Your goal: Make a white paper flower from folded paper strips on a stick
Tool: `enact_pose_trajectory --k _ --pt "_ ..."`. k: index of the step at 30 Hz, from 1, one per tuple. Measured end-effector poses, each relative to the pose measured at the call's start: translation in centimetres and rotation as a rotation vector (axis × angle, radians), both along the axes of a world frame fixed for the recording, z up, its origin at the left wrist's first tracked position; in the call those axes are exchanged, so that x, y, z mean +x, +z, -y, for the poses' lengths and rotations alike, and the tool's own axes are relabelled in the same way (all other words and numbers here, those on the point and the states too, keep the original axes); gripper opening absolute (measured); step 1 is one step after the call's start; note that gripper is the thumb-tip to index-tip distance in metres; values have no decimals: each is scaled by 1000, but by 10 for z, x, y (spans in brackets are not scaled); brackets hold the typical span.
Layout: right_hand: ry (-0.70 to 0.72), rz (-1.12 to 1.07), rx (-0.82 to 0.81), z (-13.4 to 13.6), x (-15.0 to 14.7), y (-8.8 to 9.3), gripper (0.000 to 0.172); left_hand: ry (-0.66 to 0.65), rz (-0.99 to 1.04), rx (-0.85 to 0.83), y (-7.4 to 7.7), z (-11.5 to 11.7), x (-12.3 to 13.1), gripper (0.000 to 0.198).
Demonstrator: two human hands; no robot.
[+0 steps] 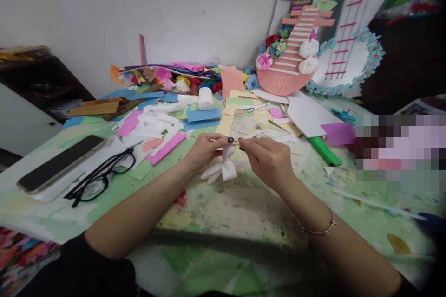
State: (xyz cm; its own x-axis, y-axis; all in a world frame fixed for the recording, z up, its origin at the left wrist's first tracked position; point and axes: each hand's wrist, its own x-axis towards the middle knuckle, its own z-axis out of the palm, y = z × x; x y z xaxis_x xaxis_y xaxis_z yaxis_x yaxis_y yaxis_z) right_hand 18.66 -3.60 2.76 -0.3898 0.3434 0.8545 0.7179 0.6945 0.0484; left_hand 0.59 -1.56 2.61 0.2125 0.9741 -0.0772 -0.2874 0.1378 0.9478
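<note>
My left hand [205,149] and my right hand [270,160] meet over the middle of the table. Between their pinched fingertips runs a thin wooden stick [235,142]. A white paper strip [229,169] hangs from the stick just below my fingers, its lower part curled. Whether the strip is wound round the stick or only pressed to it, I cannot tell. Beneath it lie several white petal-like paper pieces [213,172]. My fingers partly cover both ends of the stick.
Paper scraps and a white roll [205,99] spread behind my hands. Black glasses [101,178] and a phone [62,162] lie at left. Paper flowers [163,76] and a pink paper lute-like instrument [287,72] stand against the wall. A green paper roll [324,151] lies right.
</note>
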Motion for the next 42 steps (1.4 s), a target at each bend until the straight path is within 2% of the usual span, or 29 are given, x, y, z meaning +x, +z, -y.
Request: enact_pose_trajectory --k 5,11,18,30,37,42 --pt "-19 15 30 2 -1 3 17 -23 26 9 3 2 0 22" --pt "-40 28 -19 4 0 3 19 -34 66 0 0 1 0 24" --pt "-82 33 -41 4 2 2 22 10 55 15 0 1 0 19" --pt "-76 -2 -100 2 3 0 22 69 -23 64 -4 -3 -1 24" --pt "-85 -2 -137 0 5 -2 23 85 -122 188 -7 -5 -2 27" --pt "-79 -24 -128 1 4 0 23 91 -150 207 -5 -5 -2 25"
